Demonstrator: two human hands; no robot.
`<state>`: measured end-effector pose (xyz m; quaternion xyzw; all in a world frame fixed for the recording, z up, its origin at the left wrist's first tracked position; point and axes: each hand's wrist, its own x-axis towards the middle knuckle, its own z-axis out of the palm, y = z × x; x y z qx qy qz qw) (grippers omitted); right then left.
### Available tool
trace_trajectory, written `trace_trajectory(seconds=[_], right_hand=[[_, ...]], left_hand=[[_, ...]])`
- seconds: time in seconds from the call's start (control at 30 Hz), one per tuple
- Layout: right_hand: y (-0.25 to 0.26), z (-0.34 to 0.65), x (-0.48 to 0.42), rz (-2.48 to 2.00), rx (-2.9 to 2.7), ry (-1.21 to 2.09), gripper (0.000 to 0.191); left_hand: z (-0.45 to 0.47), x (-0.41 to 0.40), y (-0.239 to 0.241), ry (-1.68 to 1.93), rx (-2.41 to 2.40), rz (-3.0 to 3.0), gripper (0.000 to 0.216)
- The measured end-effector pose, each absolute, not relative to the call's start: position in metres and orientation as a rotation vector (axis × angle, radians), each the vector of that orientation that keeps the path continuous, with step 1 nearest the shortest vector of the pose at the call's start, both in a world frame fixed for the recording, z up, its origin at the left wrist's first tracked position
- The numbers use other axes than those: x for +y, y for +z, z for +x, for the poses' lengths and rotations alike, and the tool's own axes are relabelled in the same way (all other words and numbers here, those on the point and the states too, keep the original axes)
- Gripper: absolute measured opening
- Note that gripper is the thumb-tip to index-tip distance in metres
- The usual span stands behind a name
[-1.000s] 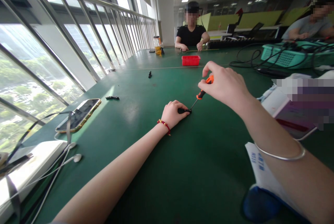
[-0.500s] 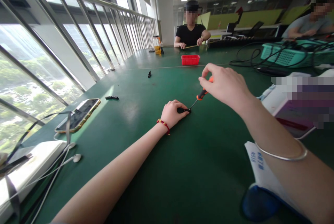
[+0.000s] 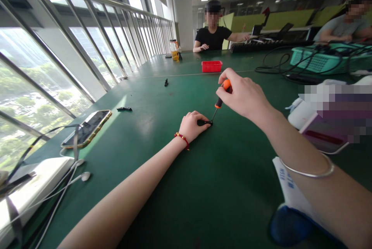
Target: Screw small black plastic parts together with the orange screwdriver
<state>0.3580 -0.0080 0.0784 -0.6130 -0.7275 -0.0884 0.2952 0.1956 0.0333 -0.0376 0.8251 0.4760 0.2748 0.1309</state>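
On the green table [image 3: 162, 140], my left hand [image 3: 193, 126] pinches a small black part [image 3: 204, 122] and holds it down against the surface. What kind of part it is, I cannot make out. My right hand [image 3: 242, 93] grips the handle of an orange and black screwdriver [image 3: 218, 102] from above. Its thin metal shaft slants down, and the tip meets the right end of the black part beside my left fingertips. Two similar black pieces lie apart from my hands: one piece [image 3: 124, 109] to the left, another piece [image 3: 166, 82] farther back.
A red tray [image 3: 212, 66] stands ahead, and a teal basket [image 3: 319, 60] with black cables is at the right. A phone [image 3: 87, 128] and white earphones [image 3: 85, 176] lie left, near the railing. Across the table sits a person [image 3: 211, 38]; a white-purple box [image 3: 328, 125] is by my right arm.
My right hand has shifted slightly left and the screwdriver stands steeper, its tip still at the black part. My left hand has stayed put. The person opposite has stretched an arm sideways.
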Motion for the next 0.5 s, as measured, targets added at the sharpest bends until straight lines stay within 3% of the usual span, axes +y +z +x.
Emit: trace_trajectory(seconds=[0.2, 0.33, 0.5], right_hand=[[0.0779, 0.3575, -0.0081, -1.685, -1.879, -0.285, 0.033], [0.0769, 0.3575, -0.0072, -1.654, -1.887, -0.256, 0.021], [0.0771, 0.3577, -0.0079, -1.684, -1.863, -0.277, 0.030]], left_hand=[[0.1957, 0.0334, -0.0381, 0.808, 1.379, 2.392, 0.016], [0.1960, 0.0326, -0.0366, 0.800, 1.389, 2.384, 0.017], [0.1961, 0.0325, -0.0365, 0.791, 1.389, 2.386, 0.016]])
